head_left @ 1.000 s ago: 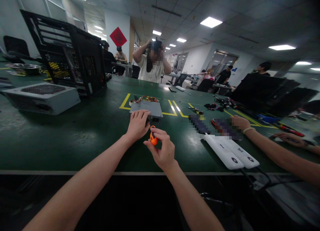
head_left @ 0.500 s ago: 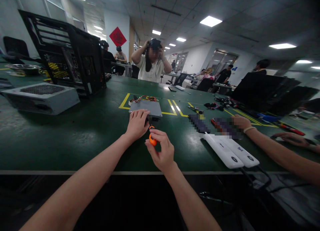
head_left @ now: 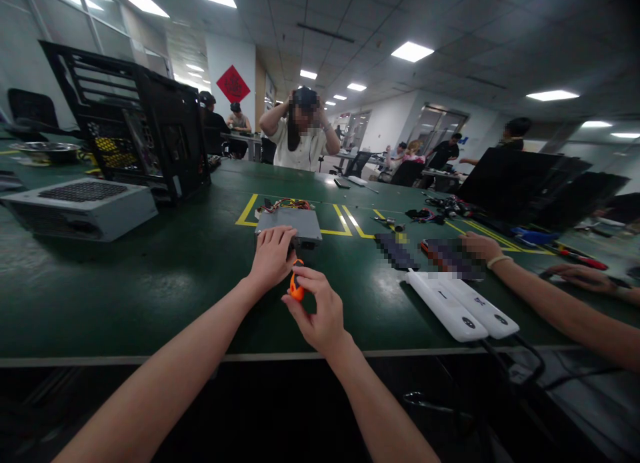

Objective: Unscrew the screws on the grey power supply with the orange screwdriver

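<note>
With our left hand (head_left: pixel 273 255) flat on the grey metal box (head_left: pixel 289 223) mid-table and our right hand (head_left: pixel 319 311) pinching the orange-handled tool (head_left: pixel 296 286) at its near edge, we risk it slipping off.

Both my forearms run bare from the bottom of the view up toward the middle, converging as they go. My left hand (head_left: pixel 271 255) lies palm down with the fingers together and slightly curled, knuckles up, wrist straight. My right hand (head_left: pixel 315 309) sits just beside it and a little nearer to me, back of the hand toward me, thumb and fingertips pinched together at its upper left, wrist bent slightly inward.
</note>
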The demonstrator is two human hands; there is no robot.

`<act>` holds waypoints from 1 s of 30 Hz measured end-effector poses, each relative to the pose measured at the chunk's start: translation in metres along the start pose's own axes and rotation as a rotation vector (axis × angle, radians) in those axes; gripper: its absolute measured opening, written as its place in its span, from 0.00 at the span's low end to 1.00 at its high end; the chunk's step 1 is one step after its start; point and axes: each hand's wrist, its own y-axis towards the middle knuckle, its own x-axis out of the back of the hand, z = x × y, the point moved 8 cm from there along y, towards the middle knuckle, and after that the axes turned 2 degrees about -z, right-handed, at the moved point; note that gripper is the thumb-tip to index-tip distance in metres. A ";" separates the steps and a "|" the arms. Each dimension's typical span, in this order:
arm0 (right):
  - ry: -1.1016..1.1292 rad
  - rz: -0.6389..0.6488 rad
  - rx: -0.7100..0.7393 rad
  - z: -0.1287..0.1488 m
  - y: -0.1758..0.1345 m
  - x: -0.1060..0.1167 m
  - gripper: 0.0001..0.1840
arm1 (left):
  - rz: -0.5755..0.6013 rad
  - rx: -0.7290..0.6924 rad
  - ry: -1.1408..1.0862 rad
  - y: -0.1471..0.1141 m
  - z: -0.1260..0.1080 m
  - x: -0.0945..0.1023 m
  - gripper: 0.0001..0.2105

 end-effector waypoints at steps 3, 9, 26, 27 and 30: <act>0.058 0.008 -0.040 -0.002 -0.001 0.000 0.16 | 0.004 -0.008 0.003 0.000 0.000 0.000 0.18; -0.082 0.061 -0.034 0.000 0.001 0.000 0.19 | 0.009 -0.003 -0.002 0.000 0.002 -0.004 0.19; -0.070 0.019 -0.058 -0.002 0.003 0.003 0.19 | 0.010 -0.009 0.005 0.000 0.001 -0.002 0.18; -0.078 -0.007 -0.045 -0.002 0.004 0.005 0.19 | 0.008 -0.008 0.005 0.000 0.000 -0.002 0.18; -0.055 -0.086 -0.016 -0.004 0.003 0.009 0.17 | -0.001 0.001 0.007 0.000 0.000 -0.002 0.18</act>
